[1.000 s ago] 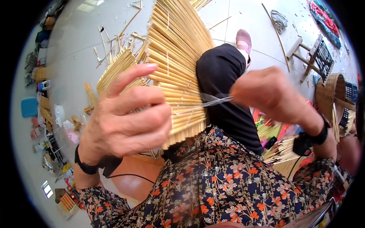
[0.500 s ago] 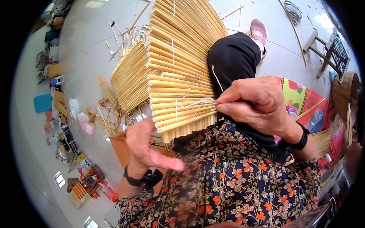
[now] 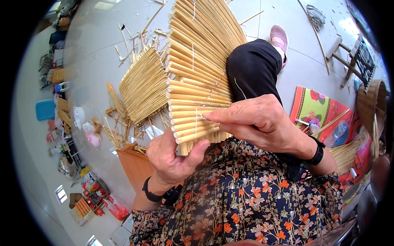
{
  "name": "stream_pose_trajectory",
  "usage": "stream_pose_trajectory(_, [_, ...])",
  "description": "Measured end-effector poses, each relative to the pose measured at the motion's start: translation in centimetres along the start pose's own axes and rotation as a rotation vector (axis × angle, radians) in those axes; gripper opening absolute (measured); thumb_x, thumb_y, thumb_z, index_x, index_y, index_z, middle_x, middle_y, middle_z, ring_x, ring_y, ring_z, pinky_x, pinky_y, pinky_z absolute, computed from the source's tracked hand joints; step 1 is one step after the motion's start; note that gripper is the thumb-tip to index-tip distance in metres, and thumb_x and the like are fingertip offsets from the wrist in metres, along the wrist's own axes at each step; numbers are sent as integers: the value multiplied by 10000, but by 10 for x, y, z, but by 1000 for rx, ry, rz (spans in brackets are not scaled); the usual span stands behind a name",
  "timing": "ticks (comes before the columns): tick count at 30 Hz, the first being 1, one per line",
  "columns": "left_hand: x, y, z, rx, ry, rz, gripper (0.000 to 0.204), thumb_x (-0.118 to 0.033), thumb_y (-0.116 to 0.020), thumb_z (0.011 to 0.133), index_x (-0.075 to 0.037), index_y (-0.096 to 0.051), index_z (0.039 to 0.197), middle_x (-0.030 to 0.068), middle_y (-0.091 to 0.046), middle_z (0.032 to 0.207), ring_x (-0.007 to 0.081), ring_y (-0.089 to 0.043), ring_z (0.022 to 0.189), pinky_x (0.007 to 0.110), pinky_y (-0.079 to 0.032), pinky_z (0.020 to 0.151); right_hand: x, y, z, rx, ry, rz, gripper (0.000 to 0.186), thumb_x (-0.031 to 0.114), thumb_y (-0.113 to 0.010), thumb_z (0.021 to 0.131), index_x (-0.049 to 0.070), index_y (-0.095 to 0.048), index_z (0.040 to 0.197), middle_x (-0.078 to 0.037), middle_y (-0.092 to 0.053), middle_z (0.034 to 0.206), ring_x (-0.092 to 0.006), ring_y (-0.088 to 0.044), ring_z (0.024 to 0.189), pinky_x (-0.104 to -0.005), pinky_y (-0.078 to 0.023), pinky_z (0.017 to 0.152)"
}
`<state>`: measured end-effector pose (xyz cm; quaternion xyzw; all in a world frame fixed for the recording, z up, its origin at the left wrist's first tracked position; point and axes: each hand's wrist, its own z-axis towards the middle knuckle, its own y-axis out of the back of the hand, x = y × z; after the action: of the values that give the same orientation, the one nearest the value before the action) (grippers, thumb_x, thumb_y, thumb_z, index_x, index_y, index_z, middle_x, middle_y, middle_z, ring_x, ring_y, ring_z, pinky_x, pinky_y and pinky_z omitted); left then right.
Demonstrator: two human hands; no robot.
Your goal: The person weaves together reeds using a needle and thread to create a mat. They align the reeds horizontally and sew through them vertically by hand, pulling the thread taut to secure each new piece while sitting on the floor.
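Note:
A fan-shaped panel of straw-coloured stalks (image 3: 201, 53), stitched together with white thread, lies across my lap and against my dark-trousered knee. My left hand (image 3: 172, 158) grips its near left corner, thumb at the near edge and the other fingers mostly hidden behind it. Over the stalks near that end, my right hand (image 3: 266, 125) pinches white thread (image 3: 201, 117) between thumb and forefinger. A loose thread length (image 3: 239, 89) rises above the right hand against the trouser leg. Whether a needle is in the pinch, I cannot tell.
A second stalk panel (image 3: 143, 86) lies on the floor to the left, among scattered offcuts. Beside it stands an orange-brown wooden box or stool (image 3: 133, 168). On the right are a flowered mat (image 3: 314, 102), a small wooden chair (image 3: 349, 61) and a basket (image 3: 369, 100).
My left hand has closed on the panel's near corner. The right hand has come left and slightly down with the thread, now touching the stalks. The panel has shifted slightly right.

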<state>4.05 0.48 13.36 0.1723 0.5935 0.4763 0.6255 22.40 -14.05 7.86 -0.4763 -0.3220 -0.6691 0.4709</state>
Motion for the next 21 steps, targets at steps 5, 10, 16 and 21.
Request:
stream_pose_trajectory(5, [2, 0, 0, 15, -20, 11, 422, -268, -829, 847, 42, -699, 1101, 105, -734, 808, 214, -714, 608, 311, -540, 548, 0, 2, 1, 9, -3, 23, 355, -63, -708, 881, 10, -717, 1228, -147, -735, 857, -217, -725, 716, -290, -548, 649])
stream_pose_trajectory(10, [3, -1, 0, 10, -31, -22, 414, -273, -828, 846, 42, -703, 1084, 107, -724, 787, 223, -707, 600, 318, -538, 540, 6, 8, 2, 62, -70, 11, 291, -20, -714, 885, -8, -721, 1176, -185, -738, 924, -292, -734, 791, -336, -578, 699])
stream_pose_trajectory(16, [-3, -5, 16, 23, -160, 43, 406, -258, -836, 829, 55, -690, 1041, 109, -694, 745, 262, -672, 574, 342, -540, 536, 18, 18, 9, 71, -91, -93, 265, -14, -716, 878, -8, -731, 1142, -185, -743, 924, -326, -743, 827, -353, -579, 712])
stream_pose_trajectory(21, [-10, -28, 37, 22, -270, -76, 527, -352, -847, 831, 69, -652, 1081, 174, -731, 887, 303, -728, 718, 388, -595, 659, 26, 40, -3, 18, -170, -187, 264, 3, -710, 899, 19, -743, 1160, -109, -683, 768, -202, -649, 632, -288, -466, 563])
